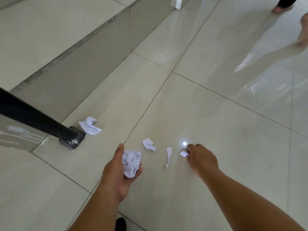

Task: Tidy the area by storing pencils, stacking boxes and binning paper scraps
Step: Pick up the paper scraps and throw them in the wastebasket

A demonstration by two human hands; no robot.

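Note:
My left hand is palm up and cradles a wad of crumpled white paper in its curled fingers. My right hand reaches down to the tiled floor and pinches a small white paper scrap at its fingertips. Between the hands lie a thin torn paper strip and a small crumpled scrap. A larger crumpled sheet lies further left beside a black leg's foot. No pencils, boxes or bin are in view.
A black slanted leg with a paint-flecked foot stands at the left, next to a raised tiled step. Another person's bare feet are at the top right. A bright light spot reflects on the glossy floor.

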